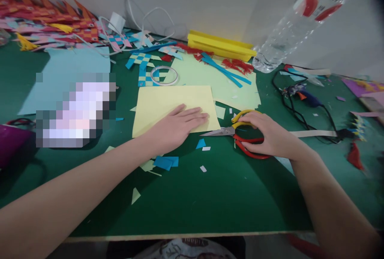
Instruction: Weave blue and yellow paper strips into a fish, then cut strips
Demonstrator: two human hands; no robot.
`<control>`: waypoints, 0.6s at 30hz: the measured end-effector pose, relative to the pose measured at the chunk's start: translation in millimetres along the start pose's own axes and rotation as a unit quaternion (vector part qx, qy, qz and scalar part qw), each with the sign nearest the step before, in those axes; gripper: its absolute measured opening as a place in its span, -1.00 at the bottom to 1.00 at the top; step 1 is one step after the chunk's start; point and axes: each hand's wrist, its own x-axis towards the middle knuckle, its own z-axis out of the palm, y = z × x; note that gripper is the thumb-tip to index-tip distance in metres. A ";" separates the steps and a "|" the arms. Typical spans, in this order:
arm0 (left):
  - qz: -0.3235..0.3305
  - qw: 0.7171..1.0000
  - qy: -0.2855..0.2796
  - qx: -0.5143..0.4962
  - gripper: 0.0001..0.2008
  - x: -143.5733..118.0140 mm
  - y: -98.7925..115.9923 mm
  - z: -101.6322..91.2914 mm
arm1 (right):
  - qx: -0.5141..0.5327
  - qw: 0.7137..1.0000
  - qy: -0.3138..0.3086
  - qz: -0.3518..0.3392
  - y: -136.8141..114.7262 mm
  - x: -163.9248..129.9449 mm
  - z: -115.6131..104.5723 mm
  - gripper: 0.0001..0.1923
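Yellow sheet pressed flat, scissors taken up on the green table.

The left hand was laid open, fingers spread flat, on the near right corner of the sheet. The right hand was curled over the scissors' handles, one yellow, one red, just right of the sheet; the blades were seen closed, tips pointing toward the left hand. A tape ring lay beyond the sheet, near a blue-and-yellow woven strip. A clear bottle stood tilted at upper right; its red-and-white label was too blurred to be read. A glue gun lay to the right.
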 end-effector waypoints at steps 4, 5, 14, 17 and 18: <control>-0.007 1.000 -0.005 -0.002 -0.32 0.0 0.3 -0.1 | 0.013 1.000 -0.010 0.000 0.8 -0.6 -1.9 -0.49; -0.008 1.000 -0.007 -0.003 -0.32 0.0 0.4 -0.3 | 0.014 1.000 -0.012 0.002 0.8 -0.7 -2.0 -0.49; -0.009 1.000 -0.009 -0.006 -0.31 0.2 1.1 -1.3 | -0.010 1.000 0.010 -0.012 -9.3 4.4 5.8 -0.49; -0.014 1.000 -0.013 -0.005 -0.32 0.7 1.8 -2.0 | -0.004 1.000 -0.006 -0.006 -7.6 2.8 3.5 -0.48; -0.015 1.000 -0.014 -0.005 -0.32 0.8 1.9 -2.1 | -0.002 1.000 -0.013 -0.003 -6.9 2.1 2.5 -0.47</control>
